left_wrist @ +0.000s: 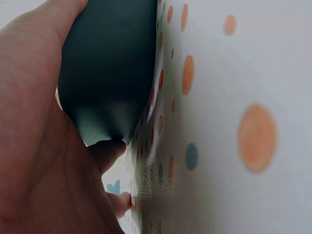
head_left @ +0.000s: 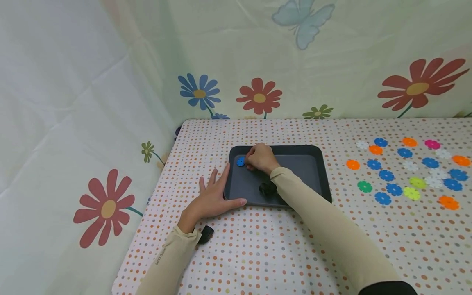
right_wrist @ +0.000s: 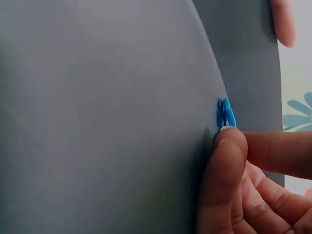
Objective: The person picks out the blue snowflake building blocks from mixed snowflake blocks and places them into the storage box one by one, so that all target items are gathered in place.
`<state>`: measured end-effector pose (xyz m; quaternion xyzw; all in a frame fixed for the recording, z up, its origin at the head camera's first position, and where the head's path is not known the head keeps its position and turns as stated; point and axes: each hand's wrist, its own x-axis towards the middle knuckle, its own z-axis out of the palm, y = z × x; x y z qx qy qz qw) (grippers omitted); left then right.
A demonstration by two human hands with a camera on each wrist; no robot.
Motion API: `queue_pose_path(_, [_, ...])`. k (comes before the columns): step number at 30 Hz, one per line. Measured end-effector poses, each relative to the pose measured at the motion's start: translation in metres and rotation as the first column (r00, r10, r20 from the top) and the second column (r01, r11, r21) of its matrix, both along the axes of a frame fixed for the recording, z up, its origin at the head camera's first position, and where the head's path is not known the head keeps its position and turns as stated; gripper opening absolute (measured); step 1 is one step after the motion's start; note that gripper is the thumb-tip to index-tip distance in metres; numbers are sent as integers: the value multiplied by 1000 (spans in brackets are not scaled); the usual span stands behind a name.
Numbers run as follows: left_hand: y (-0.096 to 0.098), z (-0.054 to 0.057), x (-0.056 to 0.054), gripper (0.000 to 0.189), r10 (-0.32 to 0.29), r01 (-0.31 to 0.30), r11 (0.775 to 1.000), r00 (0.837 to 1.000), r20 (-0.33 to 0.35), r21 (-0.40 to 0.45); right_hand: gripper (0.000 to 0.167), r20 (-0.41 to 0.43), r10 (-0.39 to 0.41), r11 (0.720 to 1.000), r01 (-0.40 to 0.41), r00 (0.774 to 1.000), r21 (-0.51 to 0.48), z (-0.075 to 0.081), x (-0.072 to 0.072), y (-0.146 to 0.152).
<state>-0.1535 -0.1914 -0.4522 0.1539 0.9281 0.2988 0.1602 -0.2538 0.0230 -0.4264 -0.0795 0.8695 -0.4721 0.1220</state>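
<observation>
A dark grey rectangular tray rests on the dotted tablecloth. My right hand reaches into its far left corner, with thumb and forefinger pinching the edge of a blue flower-shaped disc. Close up in the right wrist view, the blue disc sticks out past the fingertips, low over the tray floor. At the tray's left side is my left hand, fingers spread straight along the rim and thumb along the near edge. In the left wrist view the hand lies against the tray's outer wall.
Many flower-shaped discs lie scattered on the tablecloth to the right, among them orange, green, pink and yellow ones. A flower-printed curtain hangs behind the table and down its left side.
</observation>
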Motion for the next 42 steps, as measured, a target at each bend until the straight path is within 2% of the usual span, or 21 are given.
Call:
queue_pose_path(7, [1, 2, 0, 121, 0, 0, 1000, 1000, 4, 3, 11, -23, 29, 999, -28, 999, 20, 1, 1, 1])
queue_pose_path(13, [2, 3, 2, 122, 5, -5, 1000, 1000, 4, -2, 14, 3, 49, 999, -49, 999, -4, 4, 4, 5])
queue_pose_path(25, [2, 0, 4, 124, 7, -7, 1000, 1000, -11, 12, 28, 34, 133, 988, -130, 991, -83, 23, 26, 24])
queue_pose_path(34, [0, 2, 6, 122, 10, -10, 1000, 1000, 8, 11, 43, 15, 92, 985, -89, 996, -149, 37, 44, 59])
queue_pose_path(42, [2, 3, 6, 122, 5, -5, 1000, 1000, 10, 2, 45, 32, 27, 977, -19, 999, -212, 39, 61, 95])
